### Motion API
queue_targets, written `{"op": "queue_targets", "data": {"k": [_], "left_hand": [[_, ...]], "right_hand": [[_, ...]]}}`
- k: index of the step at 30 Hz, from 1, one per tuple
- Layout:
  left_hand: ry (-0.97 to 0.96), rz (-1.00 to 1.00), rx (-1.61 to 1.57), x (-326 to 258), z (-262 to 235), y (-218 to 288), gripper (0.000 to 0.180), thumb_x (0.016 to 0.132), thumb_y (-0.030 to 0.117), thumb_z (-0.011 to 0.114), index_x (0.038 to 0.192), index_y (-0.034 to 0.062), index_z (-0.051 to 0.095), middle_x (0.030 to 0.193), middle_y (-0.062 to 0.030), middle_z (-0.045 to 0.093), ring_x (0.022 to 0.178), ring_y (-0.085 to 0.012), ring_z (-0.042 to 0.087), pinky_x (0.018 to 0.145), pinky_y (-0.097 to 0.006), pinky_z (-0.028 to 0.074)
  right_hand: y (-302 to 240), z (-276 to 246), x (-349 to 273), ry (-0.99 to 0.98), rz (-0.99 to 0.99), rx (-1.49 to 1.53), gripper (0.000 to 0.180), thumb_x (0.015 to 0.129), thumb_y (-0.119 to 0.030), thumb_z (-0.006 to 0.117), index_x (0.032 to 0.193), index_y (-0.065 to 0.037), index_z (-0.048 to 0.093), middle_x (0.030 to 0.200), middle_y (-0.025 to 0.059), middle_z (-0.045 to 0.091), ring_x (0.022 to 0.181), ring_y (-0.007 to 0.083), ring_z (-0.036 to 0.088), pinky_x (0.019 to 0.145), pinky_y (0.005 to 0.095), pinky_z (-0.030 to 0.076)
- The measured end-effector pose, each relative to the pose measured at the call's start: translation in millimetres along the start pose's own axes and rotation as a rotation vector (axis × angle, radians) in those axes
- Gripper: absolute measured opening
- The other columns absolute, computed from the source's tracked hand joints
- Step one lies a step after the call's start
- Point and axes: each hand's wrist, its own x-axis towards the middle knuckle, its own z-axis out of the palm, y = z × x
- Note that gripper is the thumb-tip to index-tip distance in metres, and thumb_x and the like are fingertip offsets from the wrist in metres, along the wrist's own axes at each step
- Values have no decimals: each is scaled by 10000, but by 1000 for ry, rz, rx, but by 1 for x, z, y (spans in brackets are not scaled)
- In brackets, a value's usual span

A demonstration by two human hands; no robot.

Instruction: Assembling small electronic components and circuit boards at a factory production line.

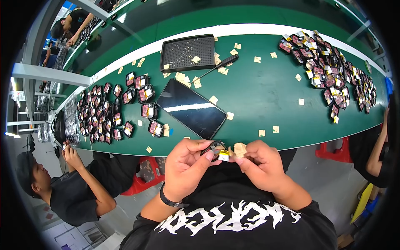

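My left hand (186, 163) is closed on a small black plastic housing (213, 148) just in front of the table's near edge. A small silver battery (223, 156) with a yellow taped end hangs out of that housing. My right hand (261, 163) pinches a crumpled piece of cream-coloured backing paper (240, 149) beside the battery. Both hands are close together, nearly touching. Beyond them a dark phone or tablet (192, 107) lies flat on the green table (258, 87).
Black housings with batteries (100, 112) cover the table's left; a larger pile (318, 62) sits at right. A black perforated tray (187, 53) and a screwdriver (227, 61) lie at the back. Paper squares (261, 133) are scattered about. Co-workers sit left (75, 187) and right (371, 146).
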Motion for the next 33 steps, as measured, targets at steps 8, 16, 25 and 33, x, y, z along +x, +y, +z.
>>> {"op": "queue_targets", "data": {"k": [8, 16, 25, 33], "left_hand": [[-16, 46, 61, 1, 2, -1, 205, 990, -91, 581, 1189, -43, 580, 1224, -165, 626, 1105, -204, 672, 926, -341, 617], [7, 280, 299, 0, 7, -7, 186, 946, -138, 606, 1120, -74, 592, 1244, -246, 660, 1028, -200, 706, 862, -319, 611], [-53, 516, 801, 4, 5, -2, 187, 898, -165, 644, 1046, -69, 583, 1135, -260, 692, 1016, -248, 733, 735, -269, 605], [122, 520, 699, -3, 17, -18, 179, 861, -159, 681, 1005, -76, 613, 1099, -252, 705, 1028, -314, 749, 796, -314, 615]], "right_hand": [[-18, 2, 9, -12, -153, -296, 180, 919, 7, 714, 1080, 23, 637, 921, 116, 698, 709, 179, 663, 626, 271, 528], [-19, 12, 8, 42, -240, -514, 178, 901, 43, 695, 1066, 30, 630, 918, 172, 711, 718, 318, 693, 626, 375, 549], [-15, 28, 0, 151, -126, -495, 159, 891, 49, 698, 1035, 22, 637, 791, 167, 695, 634, 320, 683, 576, 374, 534], [-14, 37, -3, 240, -65, -318, 134, 912, 44, 690, 1025, 24, 620, 753, 157, 683, 565, 236, 662, 525, 331, 508]]}}
